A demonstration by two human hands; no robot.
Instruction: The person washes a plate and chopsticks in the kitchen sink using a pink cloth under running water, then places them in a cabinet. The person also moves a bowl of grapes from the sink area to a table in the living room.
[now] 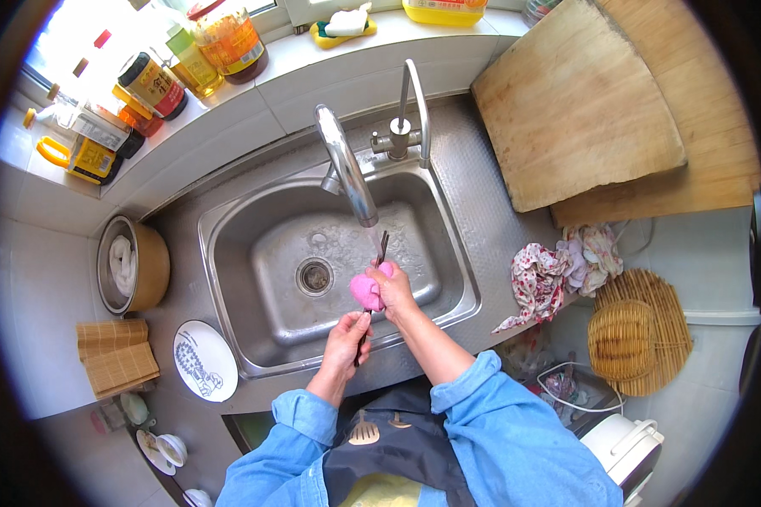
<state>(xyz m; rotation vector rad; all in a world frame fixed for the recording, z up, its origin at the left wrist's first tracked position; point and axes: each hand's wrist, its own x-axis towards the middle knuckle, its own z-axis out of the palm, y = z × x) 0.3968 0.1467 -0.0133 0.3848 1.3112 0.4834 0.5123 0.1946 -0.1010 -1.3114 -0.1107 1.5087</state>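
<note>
My left hand (pixel 347 341) grips the lower end of some thin dark sticks, likely chopsticks (pixel 361 347), above the near rim of the steel sink (pixel 475 298). Wrapped around their middle is a pink cloth (pixel 366 290), held in my right hand (pixel 393 288). The sticks' upper ends stick out beyond the cloth, under the chrome faucet (pixel 355 184), from which a thin stream of water seems to run. Their exact number cannot be told. The drain (pixel 315 277) lies left of my hands.
A white plate (pixel 205 361) and a tan pot (pixel 149 269) stand left of the sink. Bottles and jars (pixel 228 44) line the sill. A thin second tap (pixel 425 114) rises behind. At right are wooden boards (pixel 583 120), crumpled dotted cloths (pixel 536 282) and woven mats (pixel 672 336).
</note>
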